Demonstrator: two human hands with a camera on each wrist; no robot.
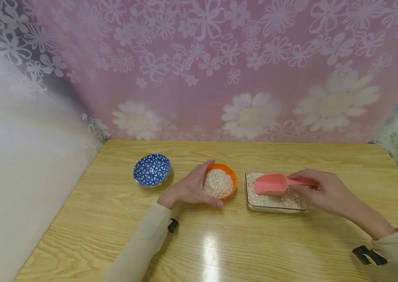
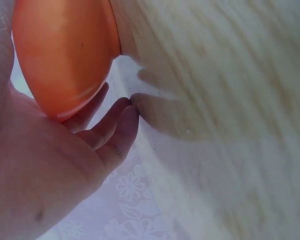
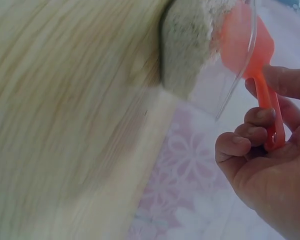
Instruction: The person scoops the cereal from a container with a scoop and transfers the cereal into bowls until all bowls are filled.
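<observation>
An orange bowl (image 1: pixel 233 176) filled with pale oat flakes (image 1: pixel 218 183) stands near the middle of the table. My left hand (image 1: pixel 192 188) holds its side, thumb toward me and fingers round the far side. In the left wrist view the smooth outer wall of the bowl (image 2: pixel 65 55) lies against the palm. My right hand (image 1: pixel 323 190) grips the handle of a pink scoop (image 1: pixel 271 185). The scoop's bowl is over a clear rectangular container (image 1: pixel 272 210) of the same flakes. In the right wrist view, fingers curl round the slotted handle (image 3: pixel 264 95).
A small bowl with a blue-and-white triangle pattern (image 1: pixel 152 170) stands to the left of my left hand. The wooden table (image 1: pixel 199 250) meets a pink flowered curtain (image 1: pixel 191 90) at its back edge. A pale wall (image 1: pixel 19 156) runs along the left.
</observation>
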